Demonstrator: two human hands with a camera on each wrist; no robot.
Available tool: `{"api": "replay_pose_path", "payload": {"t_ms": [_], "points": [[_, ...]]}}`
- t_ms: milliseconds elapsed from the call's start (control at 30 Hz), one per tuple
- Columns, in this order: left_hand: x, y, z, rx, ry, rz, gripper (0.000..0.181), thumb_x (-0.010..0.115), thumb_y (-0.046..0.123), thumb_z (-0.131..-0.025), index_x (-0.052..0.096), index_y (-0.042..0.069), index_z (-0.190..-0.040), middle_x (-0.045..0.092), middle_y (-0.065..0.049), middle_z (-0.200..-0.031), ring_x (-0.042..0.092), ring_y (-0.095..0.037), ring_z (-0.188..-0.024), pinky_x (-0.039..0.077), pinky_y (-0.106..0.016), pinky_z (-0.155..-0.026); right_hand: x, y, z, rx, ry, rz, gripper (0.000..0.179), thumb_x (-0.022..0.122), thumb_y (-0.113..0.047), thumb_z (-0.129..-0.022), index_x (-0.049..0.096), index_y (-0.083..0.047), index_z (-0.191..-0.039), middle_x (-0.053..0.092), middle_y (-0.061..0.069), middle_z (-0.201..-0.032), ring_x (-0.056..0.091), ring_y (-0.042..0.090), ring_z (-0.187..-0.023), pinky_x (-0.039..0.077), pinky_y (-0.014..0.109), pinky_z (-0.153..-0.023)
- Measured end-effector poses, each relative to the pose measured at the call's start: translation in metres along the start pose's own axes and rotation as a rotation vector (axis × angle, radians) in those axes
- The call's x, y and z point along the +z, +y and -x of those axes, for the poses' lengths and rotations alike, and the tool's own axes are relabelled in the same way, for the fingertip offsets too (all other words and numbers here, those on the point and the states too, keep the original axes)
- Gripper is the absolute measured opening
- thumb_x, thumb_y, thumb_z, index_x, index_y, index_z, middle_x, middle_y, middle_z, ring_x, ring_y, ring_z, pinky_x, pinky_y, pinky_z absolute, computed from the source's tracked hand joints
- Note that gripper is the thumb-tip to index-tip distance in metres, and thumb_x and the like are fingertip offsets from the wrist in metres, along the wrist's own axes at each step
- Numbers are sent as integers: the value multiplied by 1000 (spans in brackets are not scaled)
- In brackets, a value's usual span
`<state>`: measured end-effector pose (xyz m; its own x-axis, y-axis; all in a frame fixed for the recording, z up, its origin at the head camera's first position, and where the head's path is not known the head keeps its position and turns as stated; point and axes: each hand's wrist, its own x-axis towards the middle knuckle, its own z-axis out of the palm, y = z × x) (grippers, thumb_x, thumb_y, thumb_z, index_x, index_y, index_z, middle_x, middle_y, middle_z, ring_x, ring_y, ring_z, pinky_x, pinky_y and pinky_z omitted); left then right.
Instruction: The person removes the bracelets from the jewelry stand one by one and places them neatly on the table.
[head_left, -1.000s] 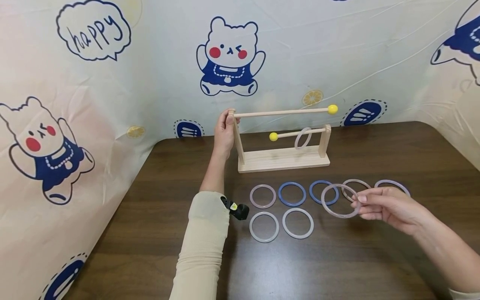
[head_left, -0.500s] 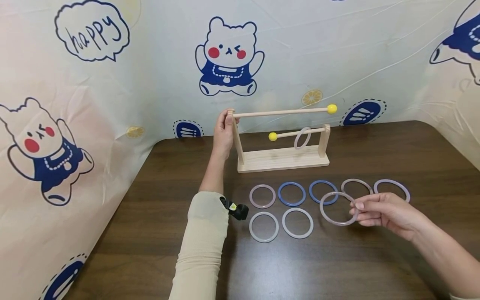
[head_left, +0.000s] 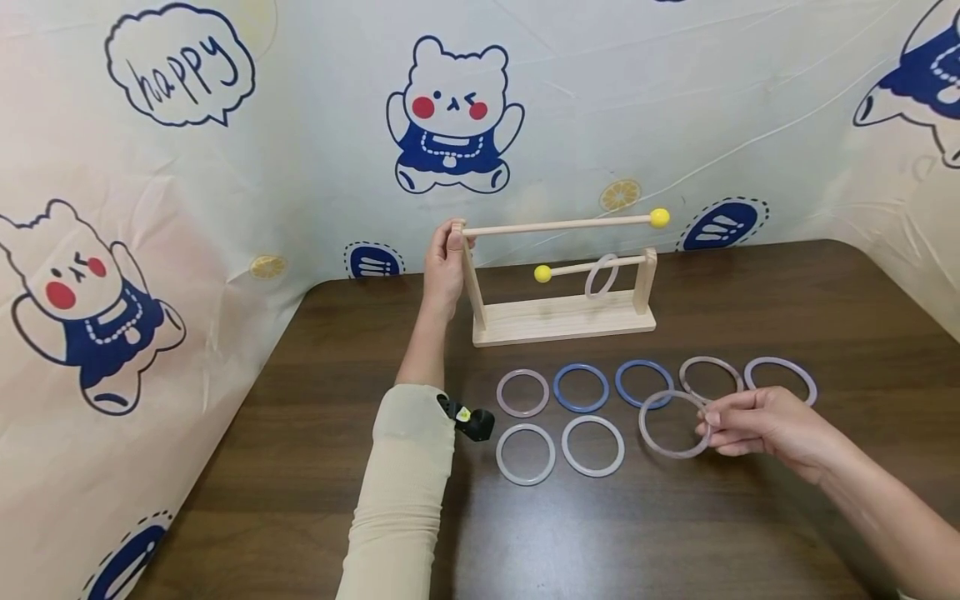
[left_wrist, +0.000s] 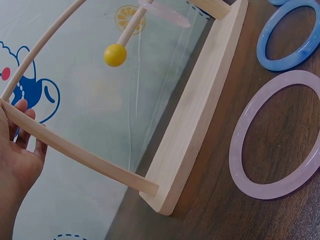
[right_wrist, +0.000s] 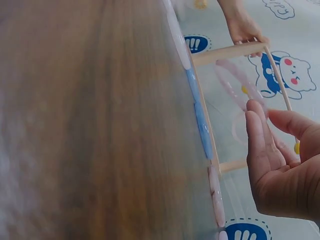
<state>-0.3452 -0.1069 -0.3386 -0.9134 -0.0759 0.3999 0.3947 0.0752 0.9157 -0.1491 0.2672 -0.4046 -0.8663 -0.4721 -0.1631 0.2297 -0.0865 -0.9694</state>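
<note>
My left hand grips the top of the left upright of a pale wooden stand. An upper rod and a shorter lower rod each end in a yellow ball. One pale translucent ring hangs on the lower rod. Between thumb and fingers, my right hand pinches a pale pinkish ring above the table, tilted, in front of a blue ring. In the right wrist view the right hand holds this ring by its edge.
More rings lie flat before the stand: a pink one, another blue one, a brownish-pink one, a lilac one and two whitish ones nearer me. A printed cloth hangs behind the dark wooden table.
My right hand has lowered slightly toward me with the pinkish ring, mostly in the first half second. My left hand keeps its grip on the stand.
</note>
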Motion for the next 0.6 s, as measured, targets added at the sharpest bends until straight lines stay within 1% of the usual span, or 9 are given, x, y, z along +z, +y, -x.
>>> {"api": "replay_pose_path", "payload": {"t_ms": [67, 233, 367, 500, 600], "points": [[0, 0, 0, 3, 0, -1, 39, 40, 27, -98, 49, 1, -125, 57, -18, -100, 52, -16, -94, 38, -31, -86, 0, 0, 0, 9, 12, 22, 24, 51, 3, -92, 71, -10, -95, 70, 10, -90, 67, 16, -77, 52, 31, -69], [0, 0, 0, 16, 4, 0, 39, 40, 27, -98, 49, -1, -124, 57, -15, -96, 51, -14, -91, 37, -29, -84, 1, -1, 0, 11, 10, 59, 24, 50, 3, -92, 71, -8, -95, 70, 10, -88, 67, 15, -76, 52, 31, -68], [0, -1, -1, 21, 3, -4, 39, 40, 28, -97, 50, 1, -123, 58, -16, -97, 52, -14, -91, 38, -30, -85, 2, -1, 0, 27, 29, 105, 20, 50, 2, -92, 69, -4, -95, 69, 11, -88, 67, 15, -75, 52, 32, -68], [0, 0, 0, 16, -1, -9, 39, 40, 29, -97, 51, 3, -124, 58, -11, -96, 53, -15, -94, 39, -31, -86, 4, -2, -1, 27, 56, 152, 18, 51, 1, -91, 68, 0, -94, 69, 12, -86, 67, 15, -73, 53, 32, -67], [0, 0, 0, 12, -2, -6, 37, 40, 28, -98, 51, 3, -124, 58, -10, -97, 54, -17, -95, 39, -32, -86, 4, -3, -2, 22, 65, 180, 18, 50, 2, -91, 68, 0, -94, 69, 12, -85, 67, 15, -72, 53, 31, -65]]}}
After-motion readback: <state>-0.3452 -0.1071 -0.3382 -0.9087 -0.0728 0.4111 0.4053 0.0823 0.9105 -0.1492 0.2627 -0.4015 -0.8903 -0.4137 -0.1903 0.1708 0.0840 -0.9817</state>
